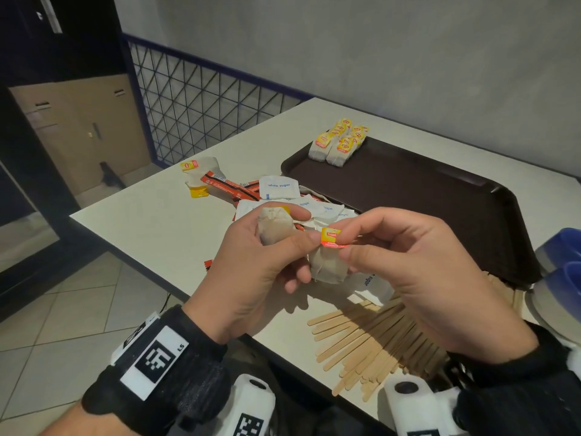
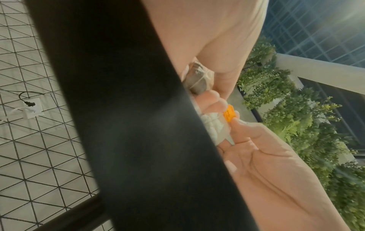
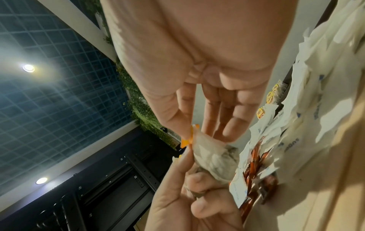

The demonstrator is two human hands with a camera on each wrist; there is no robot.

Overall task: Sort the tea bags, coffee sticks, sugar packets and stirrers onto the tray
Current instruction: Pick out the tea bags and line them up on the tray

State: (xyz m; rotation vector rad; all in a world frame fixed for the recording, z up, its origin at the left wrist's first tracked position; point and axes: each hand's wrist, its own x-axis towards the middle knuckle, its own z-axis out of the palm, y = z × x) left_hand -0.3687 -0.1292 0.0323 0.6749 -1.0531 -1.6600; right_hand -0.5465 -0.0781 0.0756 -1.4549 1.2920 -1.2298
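My left hand (image 1: pixel 283 234) grips a brown tea bag (image 1: pixel 275 226) in curled fingers above the table's middle. My right hand (image 1: pixel 345 243) pinches the yellow-red tag (image 1: pixel 331 237) of a second tea bag (image 1: pixel 328 267), which hangs between both hands against my left fingers. In the right wrist view that tag (image 3: pixel 189 136) sits between thumb and forefinger above the second tea bag (image 3: pixel 213 154). The dark brown tray (image 1: pixel 408 190) carries a stack of tea bags (image 1: pixel 341 141) in its far left corner. Sugar packets (image 1: pixel 279 187), orange coffee sticks (image 1: pixel 232 187) and loose tea bags (image 1: pixel 201 174) lie in a pile left of the tray.
Wooden stirrers (image 1: pixel 377 338) lie fanned out near the table's front edge under my right hand. Blue bowls (image 1: pixel 562 262) stand at the right edge. A wire fence (image 1: pixel 195 102) runs behind the table's left side.
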